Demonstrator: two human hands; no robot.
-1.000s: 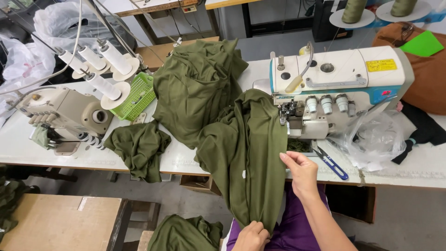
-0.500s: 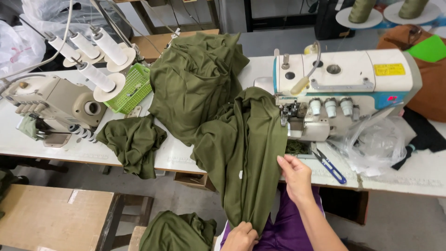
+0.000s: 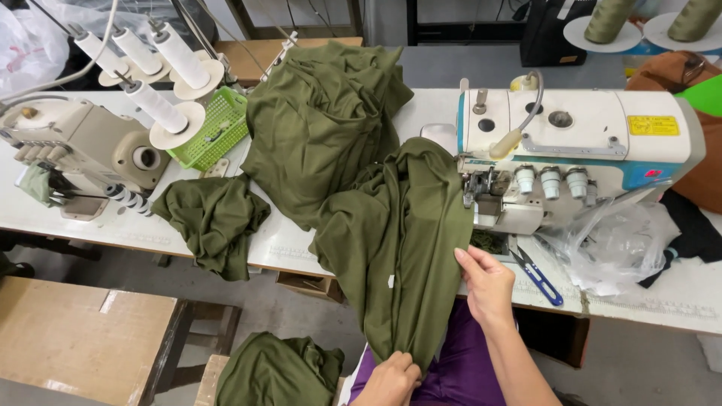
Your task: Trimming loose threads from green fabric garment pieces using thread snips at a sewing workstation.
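The sewing machine [image 3: 571, 150] blocks the right of the surface [image 3: 135, 229], with scissors [image 3: 538, 274] and a plastic bag [image 3: 620, 244] in front. The olive fabric pile [image 3: 323, 128] fills the middle. Bare surface lies between that pile and a smaller olive bundle [image 3: 214, 218] — a narrow gap.

Yellow rectangular label [image 3: 653, 125] on white sewing machine [image 3: 579, 128]; clear plastic bag [image 3: 613, 244] below.
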